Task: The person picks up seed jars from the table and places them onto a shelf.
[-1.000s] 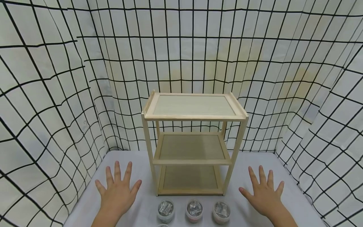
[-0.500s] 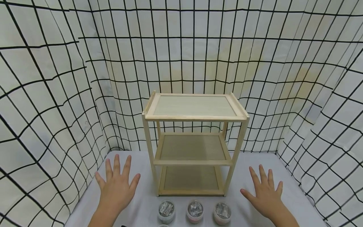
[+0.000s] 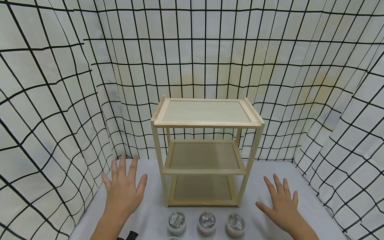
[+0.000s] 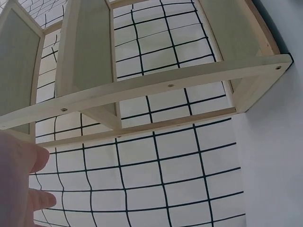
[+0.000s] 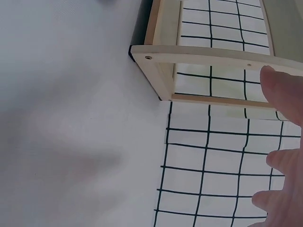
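Hands flank your wooden shelf rack (image 3: 207, 151): left hand (image 3: 124, 191) nearer its post, right hand (image 3: 282, 208) farther; both grips spread wide, holding nothing

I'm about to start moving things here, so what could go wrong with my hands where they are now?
The three small round jars with clear lids stand close together, so a reaching left hand or right hand might knock a neighbour. The light wooden three-tier shelf looks slim and might shift if bumped.
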### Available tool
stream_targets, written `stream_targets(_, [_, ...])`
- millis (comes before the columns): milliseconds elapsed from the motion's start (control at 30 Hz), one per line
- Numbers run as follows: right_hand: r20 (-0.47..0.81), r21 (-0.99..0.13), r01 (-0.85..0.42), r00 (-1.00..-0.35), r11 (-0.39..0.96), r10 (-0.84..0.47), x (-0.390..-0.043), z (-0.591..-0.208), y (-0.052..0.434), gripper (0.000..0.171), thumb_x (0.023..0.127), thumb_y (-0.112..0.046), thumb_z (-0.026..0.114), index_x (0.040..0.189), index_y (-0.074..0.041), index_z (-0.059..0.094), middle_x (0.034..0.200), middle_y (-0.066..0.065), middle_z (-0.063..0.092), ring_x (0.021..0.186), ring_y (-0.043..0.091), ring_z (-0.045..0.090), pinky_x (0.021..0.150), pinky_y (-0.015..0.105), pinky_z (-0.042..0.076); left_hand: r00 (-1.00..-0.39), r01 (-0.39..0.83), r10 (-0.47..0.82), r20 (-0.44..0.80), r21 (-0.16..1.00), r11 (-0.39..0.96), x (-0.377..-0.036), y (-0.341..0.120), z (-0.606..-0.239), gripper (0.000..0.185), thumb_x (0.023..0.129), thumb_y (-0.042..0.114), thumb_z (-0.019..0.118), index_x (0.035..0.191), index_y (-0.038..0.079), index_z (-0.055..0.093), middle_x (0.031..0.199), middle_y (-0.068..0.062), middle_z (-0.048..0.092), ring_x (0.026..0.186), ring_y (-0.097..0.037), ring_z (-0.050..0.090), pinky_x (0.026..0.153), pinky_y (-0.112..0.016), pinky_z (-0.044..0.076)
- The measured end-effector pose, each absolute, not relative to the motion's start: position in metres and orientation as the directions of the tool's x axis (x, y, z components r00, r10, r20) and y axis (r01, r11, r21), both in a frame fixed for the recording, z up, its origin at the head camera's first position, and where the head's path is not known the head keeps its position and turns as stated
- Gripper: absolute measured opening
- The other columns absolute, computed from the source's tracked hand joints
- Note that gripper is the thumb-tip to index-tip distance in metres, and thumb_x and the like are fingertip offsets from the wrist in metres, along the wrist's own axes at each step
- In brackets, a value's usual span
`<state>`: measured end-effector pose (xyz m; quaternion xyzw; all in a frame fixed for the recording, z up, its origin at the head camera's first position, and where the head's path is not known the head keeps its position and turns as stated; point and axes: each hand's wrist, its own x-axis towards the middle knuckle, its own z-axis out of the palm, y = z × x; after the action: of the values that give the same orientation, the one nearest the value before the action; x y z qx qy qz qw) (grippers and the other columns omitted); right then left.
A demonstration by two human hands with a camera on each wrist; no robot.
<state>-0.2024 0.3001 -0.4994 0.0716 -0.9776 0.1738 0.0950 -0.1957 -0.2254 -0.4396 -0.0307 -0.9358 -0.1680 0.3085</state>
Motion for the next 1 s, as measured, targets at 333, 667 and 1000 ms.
stream_targets(333, [0.295, -0.32, -0.238, -0.945, 0.917, -0.142, -0.2, -0.502, 0.302, 0.098, 0.085, -0.053, 0.086, 0.163, -0.019, 0.038, 0.17, 0.028, 0.029, 0.154, 0.062, 0.022, 0.105, 0.096, 0.018, -0.739, 0.243, 0.0, 0.674, 0.266, 0.933, -0.201, -0.224, -0.425, 0.072, 0.101, 0.03, 0.067, 0.165, 0.009, 0.04, 0.171, -0.033, 0.027, 0.16, -0.061, 0.018, 0.113, -0.093, 0.014])
stream_targets(667, [0.297, -0.344, -0.298, -0.934, 0.89, -0.198, -0.198, -0.507, 0.303, 0.098, 0.081, -0.047, 0.09, 0.161, -0.019, 0.042, 0.167, 0.023, 0.037, 0.151, 0.059, 0.031, 0.102, 0.09, 0.03, -0.657, 0.347, 0.071, 0.75, 0.218, 0.912, -0.207, -0.224, -0.411, 0.069, 0.1, 0.027, 0.063, 0.162, 0.003, 0.042, 0.173, -0.031, 0.025, 0.16, -0.06, 0.019, 0.116, -0.088, 0.023])
stream_targets(1000, [0.334, -0.433, -0.373, -0.912, 0.821, -0.239, -0.194, -0.51, 0.304, 0.09, 0.079, -0.04, 0.093, 0.156, -0.019, 0.051, 0.163, 0.016, 0.047, 0.151, 0.052, 0.035, 0.104, 0.082, 0.034, -0.56, 0.411, 0.108, 0.821, 0.163, 0.897, -0.213, -0.223, -0.394, 0.067, 0.101, 0.028, 0.055, 0.161, 0.001, 0.044, 0.171, -0.031, 0.031, 0.16, -0.058, 0.022, 0.124, -0.077, 0.025])
